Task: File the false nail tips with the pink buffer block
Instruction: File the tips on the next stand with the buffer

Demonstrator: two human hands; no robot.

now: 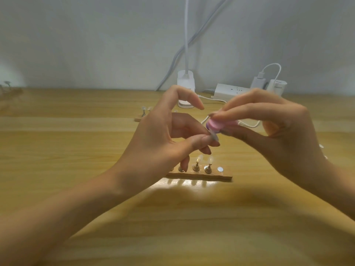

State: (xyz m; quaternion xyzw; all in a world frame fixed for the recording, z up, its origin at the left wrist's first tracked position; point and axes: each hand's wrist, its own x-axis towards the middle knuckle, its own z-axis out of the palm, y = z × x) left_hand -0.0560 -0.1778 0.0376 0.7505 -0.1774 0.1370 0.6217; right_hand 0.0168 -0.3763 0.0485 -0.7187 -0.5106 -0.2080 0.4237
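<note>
- Left hand [159, 143]: I see it raised above the table [76, 150], thumb and a lower finger pressed together on one false nail tip [215, 136]. The index finger arches up and grips nothing; the little finger hangs down in front of the left part of the wooden strip [221, 177].
- Right hand [284, 131]: the upper fingers and thumb are clamped on the pink buffer block [214, 125], holding it by top and bottom. The block's rounded near end points toward the left hand.
- Contact: the block's lower edge meets the top of the held nail tip, between the two hands and above the strip. Blur keeps me from telling which face of the tip it touches.
- Wooden strip: it lies flat on the table below the hands. Two small upright stands [197, 164] on it each carry a pale nail tip. A bare round metal disc [220, 169] sits at the right end.
- Second strip [138, 118]: farther back on the left, partly behind the left hand, with small stands on it.
- Back edge of the table: a white lamp base [185, 83], a white power strip [230, 91] with a charger [258, 81] plugged in, and a white cable [249, 125] looping behind the right hand.
</note>
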